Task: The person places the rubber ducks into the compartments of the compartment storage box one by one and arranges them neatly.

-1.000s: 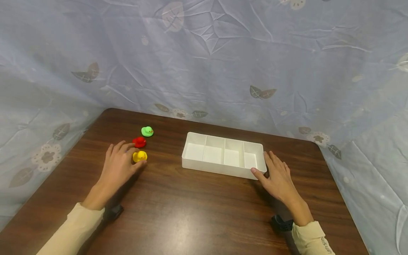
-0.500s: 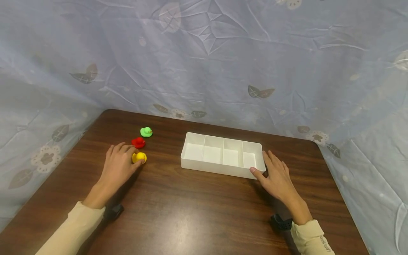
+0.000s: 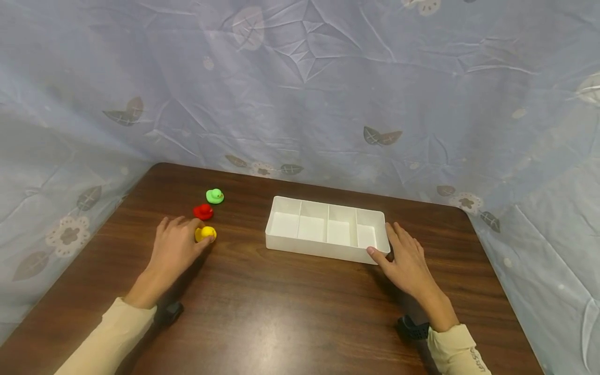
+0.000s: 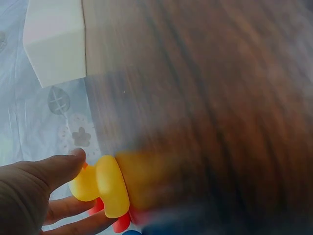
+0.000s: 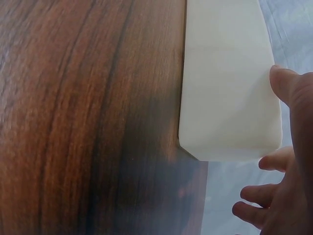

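A yellow rubber duck [image 3: 208, 232] sits on the table at the left, and my left hand [image 3: 171, 247] pinches it between thumb and fingers. In the left wrist view, my thumb lies at the head of the yellow duck [image 4: 110, 186], with fingers behind its body. Just beyond are a red rubber duck [image 3: 203, 211] and a green rubber duck [image 3: 215, 196]. A white divided tray [image 3: 323, 249] lies at the centre right. My right hand [image 3: 408, 264] rests at its near right corner, thumb on the rim, fingers loosely extended along the end, as the right wrist view also shows.
The dark wooden table [image 3: 262, 302] reaches back to a pale patterned cloth [image 3: 300, 94], which also hangs at both sides. A dark strap or device [image 3: 413, 328] is under the right wrist, and another dark device [image 3: 171, 313] under the left.
The fingers of my left hand have closed in on the yellow duck, which barely moves. My right hand stays at the tray corner. The head view shifts slightly.
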A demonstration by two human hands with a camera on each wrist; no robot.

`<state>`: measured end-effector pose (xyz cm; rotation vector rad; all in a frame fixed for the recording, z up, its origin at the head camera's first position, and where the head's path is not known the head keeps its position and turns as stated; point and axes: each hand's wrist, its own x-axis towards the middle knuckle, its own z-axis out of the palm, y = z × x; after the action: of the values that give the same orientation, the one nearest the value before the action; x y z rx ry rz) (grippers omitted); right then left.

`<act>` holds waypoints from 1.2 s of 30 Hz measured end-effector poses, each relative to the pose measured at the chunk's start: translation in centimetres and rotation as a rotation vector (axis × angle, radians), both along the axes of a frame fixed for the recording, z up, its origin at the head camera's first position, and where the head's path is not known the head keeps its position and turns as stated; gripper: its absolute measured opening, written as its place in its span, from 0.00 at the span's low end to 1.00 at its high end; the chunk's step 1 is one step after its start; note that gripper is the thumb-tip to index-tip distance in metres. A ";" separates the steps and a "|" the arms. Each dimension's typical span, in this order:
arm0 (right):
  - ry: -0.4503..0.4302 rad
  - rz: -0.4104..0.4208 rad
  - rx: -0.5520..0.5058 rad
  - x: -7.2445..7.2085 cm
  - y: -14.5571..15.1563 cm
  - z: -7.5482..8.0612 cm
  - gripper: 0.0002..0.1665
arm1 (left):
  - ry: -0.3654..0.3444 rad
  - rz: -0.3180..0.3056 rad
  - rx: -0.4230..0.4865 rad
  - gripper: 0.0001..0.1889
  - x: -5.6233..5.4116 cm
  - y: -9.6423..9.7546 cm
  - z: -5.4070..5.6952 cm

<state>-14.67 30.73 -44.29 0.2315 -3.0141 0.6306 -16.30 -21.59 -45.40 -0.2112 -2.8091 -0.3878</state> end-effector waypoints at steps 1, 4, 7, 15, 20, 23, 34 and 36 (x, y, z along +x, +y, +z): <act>0.001 -0.001 0.000 0.0 0.0 0.0 0.55 | -0.001 0.002 0.004 0.24 0.0 0.1 0.0; 0.000 -0.003 -0.003 0.0 0.0 0.0 0.55 | -0.012 0.012 0.011 0.23 -0.1 0.3 0.2; -0.002 -0.001 -0.010 0.1 0.0 -0.1 0.55 | -0.033 0.014 0.011 0.21 -0.1 0.5 0.6; -0.001 0.003 -0.019 0.1 0.0 -0.1 0.55 | -0.097 0.021 -0.012 0.22 -0.1 0.5 1.1; -0.005 0.007 -0.019 0.1 0.0 0.0 0.55 | -0.084 0.012 -0.016 0.21 0.0 0.3 1.3; -0.008 0.008 -0.017 0.1 0.0 0.0 0.55 | -0.057 -0.002 -0.012 0.21 -0.1 0.3 1.5; -0.018 0.007 -0.002 0.1 0.0 0.2 0.56 | 0.037 -0.066 -0.003 0.20 -1.4 1.2 3.2; -0.019 0.006 0.000 0.1 -0.1 0.2 0.56 | 0.042 -0.078 -0.010 0.20 -1.6 1.6 3.6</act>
<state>-14.61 30.65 -44.07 0.2355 -3.0322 0.6374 -17.94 -20.02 -41.83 -0.3276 -2.7687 -0.3818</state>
